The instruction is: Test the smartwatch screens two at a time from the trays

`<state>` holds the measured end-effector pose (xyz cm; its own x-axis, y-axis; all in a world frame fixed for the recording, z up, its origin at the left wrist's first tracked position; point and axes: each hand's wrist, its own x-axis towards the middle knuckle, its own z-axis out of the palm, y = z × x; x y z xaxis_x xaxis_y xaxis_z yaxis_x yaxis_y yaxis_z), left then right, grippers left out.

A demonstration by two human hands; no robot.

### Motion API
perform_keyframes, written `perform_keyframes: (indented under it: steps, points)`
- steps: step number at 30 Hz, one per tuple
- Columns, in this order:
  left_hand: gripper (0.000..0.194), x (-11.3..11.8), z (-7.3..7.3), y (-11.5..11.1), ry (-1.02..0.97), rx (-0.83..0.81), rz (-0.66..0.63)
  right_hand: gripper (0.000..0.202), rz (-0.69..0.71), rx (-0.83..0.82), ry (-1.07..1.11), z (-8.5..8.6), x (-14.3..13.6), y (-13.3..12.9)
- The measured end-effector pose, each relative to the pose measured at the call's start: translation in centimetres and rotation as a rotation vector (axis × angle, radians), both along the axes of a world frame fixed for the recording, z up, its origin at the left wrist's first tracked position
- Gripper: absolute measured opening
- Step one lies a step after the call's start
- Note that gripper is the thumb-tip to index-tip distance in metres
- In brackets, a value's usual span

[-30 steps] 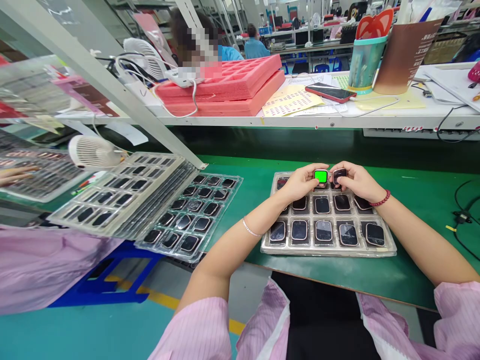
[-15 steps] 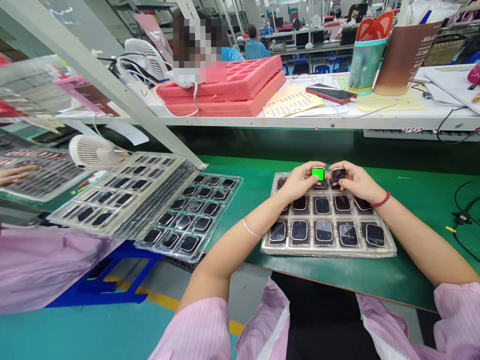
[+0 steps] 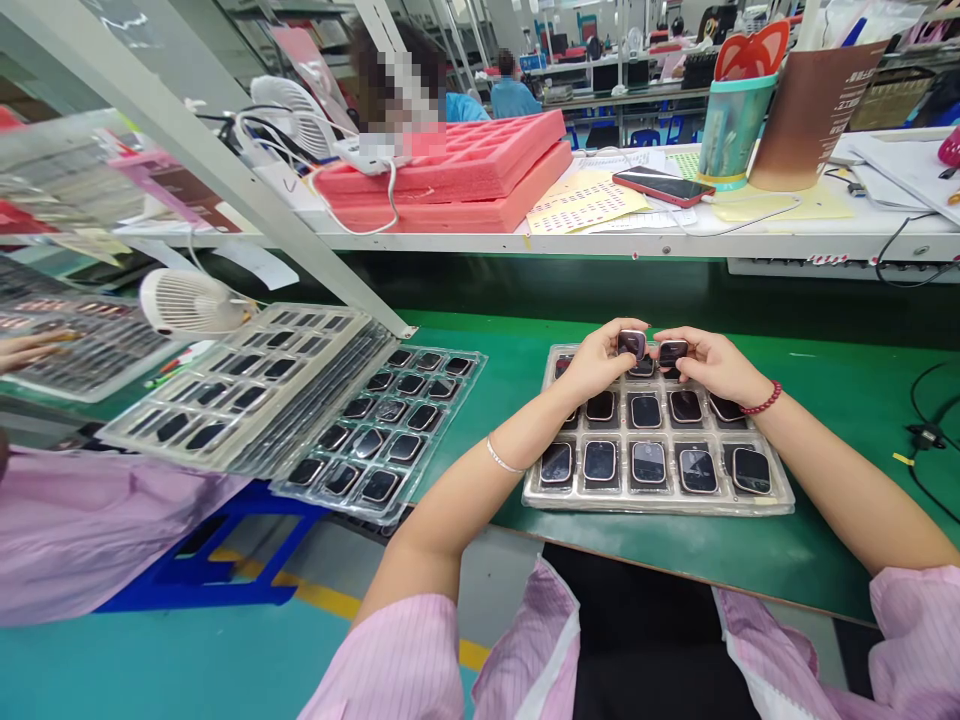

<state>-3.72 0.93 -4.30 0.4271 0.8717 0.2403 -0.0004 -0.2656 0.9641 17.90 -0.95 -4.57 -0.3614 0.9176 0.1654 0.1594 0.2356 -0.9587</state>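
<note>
Above the back row of a clear plastic tray (image 3: 660, 503), my left hand (image 3: 598, 360) grips a square watch (image 3: 631, 344) whose screen is dark. Close to its right, my right hand (image 3: 712, 362) pinches a second dark-screened watch (image 3: 672, 352). The two watches are a small gap apart. Rows of similar watches lie face up in the tray's compartments, among them one in the front row (image 3: 648, 463). My hands and forearms hide parts of the back rows.
Another tray of watches (image 3: 390, 410) lies to the left, beside a slanted stack of trays (image 3: 217, 385). A white fan (image 3: 187, 303) stands behind. At far left a person's hand (image 3: 34, 350) is over more trays. Cables (image 3: 926, 435) lie right; a shelf edge (image 3: 585, 243) runs above.
The screen of the watch in my left hand has gone from green to dark, and that watch is slightly higher and further left. My right hand's watch has shifted slightly left.
</note>
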Motion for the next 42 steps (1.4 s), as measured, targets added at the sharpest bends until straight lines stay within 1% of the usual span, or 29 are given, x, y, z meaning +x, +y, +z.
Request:
perform_keyframes:
  steps: [5,8,10,13,16,18,19,21,22,23,25,27,32,35,36,39,40,42]
  points:
    - [0.051,0.0,0.1,-0.1,0.023,0.000,0.006,0.048,0.015,0.005,0.001,0.1,0.0,-0.1]
    - [0.054,0.0,0.0,0.1,-0.009,-0.011,-0.016,0.049,0.014,0.004,-0.006,0.2,0.0,-0.1]
    - [0.059,0.1,-0.3,0.3,-0.050,-0.044,-0.042,0.051,0.011,0.001,-0.004,0.2,0.1,-0.1]
    - [0.070,0.0,-0.5,0.4,-0.121,-0.140,-0.080,0.060,0.015,-0.008,0.035,0.2,0.1,-0.1]
    - [0.076,-0.2,-0.3,0.4,-0.192,-0.264,-0.110,0.066,0.005,-0.044,0.133,0.2,0.2,-0.1]
    - [0.072,-0.4,0.2,0.4,-0.234,-0.347,-0.132,0.065,-0.016,-0.100,0.206,0.3,0.4,0.0]
    - [0.066,-0.4,0.4,0.4,-0.254,-0.391,-0.144,0.062,-0.026,-0.140,0.245,0.4,0.5,0.1]
    - [0.050,-0.6,0.9,0.4,-0.294,-0.488,-0.165,0.052,-0.032,-0.229,0.326,0.7,0.8,0.2]
    - [0.047,-0.6,1.1,0.5,-0.313,-0.542,-0.175,0.047,-0.022,-0.270,0.359,0.8,1.0,0.3]
    - [0.050,-0.6,1.3,0.5,-0.331,-0.595,-0.185,0.047,-0.004,-0.305,0.380,0.9,1.1,0.4]
    - [0.057,-0.7,1.4,0.7,-0.359,-0.679,-0.201,0.058,0.032,-0.356,0.390,1.1,1.5,0.6]
    - [0.061,-0.8,1.5,0.8,-0.363,-0.718,-0.210,0.065,0.049,-0.391,0.381,1.2,1.7,0.7]
    - [0.061,-0.9,1.3,0.9,-0.333,-0.699,-0.213,0.064,0.056,-0.433,0.403,1.2,1.9,0.8]
    - [0.045,-0.6,1.0,0.6,-0.310,-0.592,-0.178,0.050,0.051,-0.404,0.400,1.0,1.5,0.5]
    - [0.045,-0.4,0.8,0.4,-0.291,-0.536,-0.156,0.048,0.036,-0.378,0.390,1.0,1.3,0.4]
    - [0.066,0.0,0.4,-0.1,-0.188,-0.368,-0.104,0.058,-0.031,-0.264,0.338,0.8,0.6,0.1]
    - [0.069,0.1,0.3,-0.2,-0.150,-0.327,-0.098,0.060,-0.050,-0.221,0.317,0.7,0.4,0.0]
    - [0.067,0.3,0.3,-0.4,-0.094,-0.265,-0.093,0.057,-0.074,-0.140,0.266,0.6,0.0,-0.2]
